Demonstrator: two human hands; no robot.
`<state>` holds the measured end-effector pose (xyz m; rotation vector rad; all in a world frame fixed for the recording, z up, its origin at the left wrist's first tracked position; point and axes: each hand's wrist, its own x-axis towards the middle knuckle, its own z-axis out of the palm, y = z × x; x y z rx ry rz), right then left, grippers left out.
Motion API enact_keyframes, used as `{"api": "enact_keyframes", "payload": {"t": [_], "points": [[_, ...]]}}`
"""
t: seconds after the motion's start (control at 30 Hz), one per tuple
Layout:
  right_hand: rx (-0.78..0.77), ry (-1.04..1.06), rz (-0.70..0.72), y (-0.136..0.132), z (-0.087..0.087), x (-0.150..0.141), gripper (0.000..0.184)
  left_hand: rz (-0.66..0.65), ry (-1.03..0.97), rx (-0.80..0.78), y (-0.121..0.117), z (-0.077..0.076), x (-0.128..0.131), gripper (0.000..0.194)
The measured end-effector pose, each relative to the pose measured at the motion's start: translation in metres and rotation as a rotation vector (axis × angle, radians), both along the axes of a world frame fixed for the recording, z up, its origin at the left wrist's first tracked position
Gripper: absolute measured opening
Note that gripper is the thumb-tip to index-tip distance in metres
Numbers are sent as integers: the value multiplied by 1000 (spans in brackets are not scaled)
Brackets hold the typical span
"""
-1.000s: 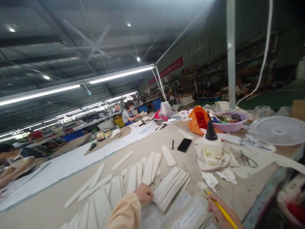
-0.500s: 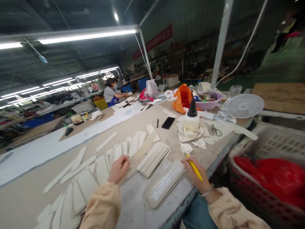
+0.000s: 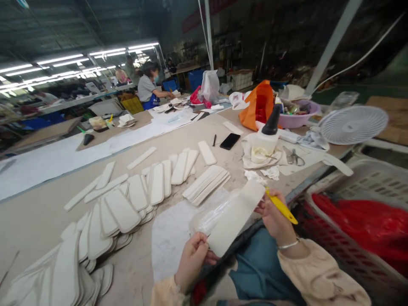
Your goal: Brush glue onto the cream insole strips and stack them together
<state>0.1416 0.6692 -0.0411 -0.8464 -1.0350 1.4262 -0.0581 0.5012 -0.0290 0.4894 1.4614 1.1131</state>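
Note:
My left hand [image 3: 191, 260] pinches the near end of a long cream insole-shaped piece [image 3: 236, 216], held up over the table's front edge. My right hand [image 3: 273, 216] grips a yellow-handled brush [image 3: 282, 207] and touches the far end of that piece. Beneath it lies a glue-smeared pad [image 3: 208, 219] on the work table [image 3: 38, 216]. Rows of the same cream pieces [image 3: 153, 189] are fanned out to the left, with a neat stack [image 3: 205, 185] just beyond my hands.
A glue bottle with a black cap [image 3: 266, 142] stands on rags, beside scissors [image 3: 293, 156], a black phone [image 3: 230, 141] and a white fan [image 3: 353, 124]. A basket with red material [image 3: 363, 216] sits at the right. Another person [image 3: 149, 87] works at the far end.
My left hand has picked one cream piece off the table and brought it toward me. My right hand with the brush has risen to meet it. The view has dropped lower.

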Motion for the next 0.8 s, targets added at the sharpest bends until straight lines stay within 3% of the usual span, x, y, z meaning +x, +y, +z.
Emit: {"api": "enact_keyframes", "payload": {"t": [0.13,0.3,0.43,0.63,0.8], "points": [[29,-243,-43,-1,-11,-1,50,61,23,-48,-4,-2,-4,31],[118,-502,-162,3,-24,-19,48,172,211,22,9,3,-32,32],[153,-703,-219,7,-30,-30,45,211,361,69,16,-9,-54,37],[157,-694,-274,11,-40,-33,46,271,634,138,1,-36,-75,32],[180,-676,-313,13,-44,-38,46,195,875,216,-14,-41,-74,21]]}}
